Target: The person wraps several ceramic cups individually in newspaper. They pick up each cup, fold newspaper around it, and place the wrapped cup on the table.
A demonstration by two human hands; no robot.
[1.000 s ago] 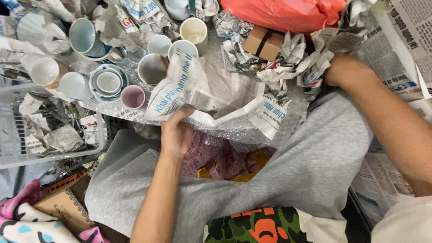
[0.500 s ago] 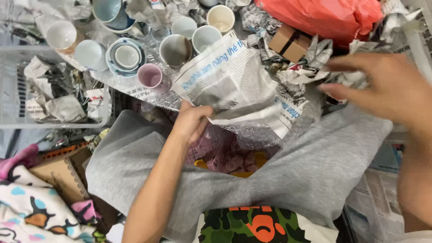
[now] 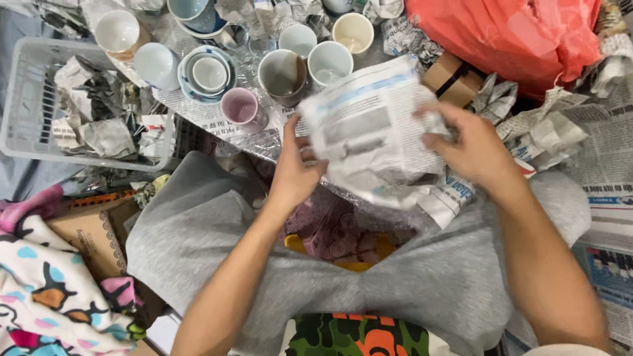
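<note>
The one camera sits on my head. It looks straight down, close to my lap, with cups [image 3: 283, 69] at the far side.

Newspaper sheets [image 3: 610, 165] cover the floor at right; a white plastic basket [image 3: 30, 92] sits at left under even light.

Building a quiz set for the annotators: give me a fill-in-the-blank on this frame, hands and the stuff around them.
1. Both hands, left hand and right hand, hold a bundle wrapped in ____.
2. The small mug nearest the left hand is ____ in colour.
3. The white plastic basket at the left holds crumpled ____.
4. The plastic bag at the top right is ____.

Missing words: newspaper; pink; newspaper; red
</note>
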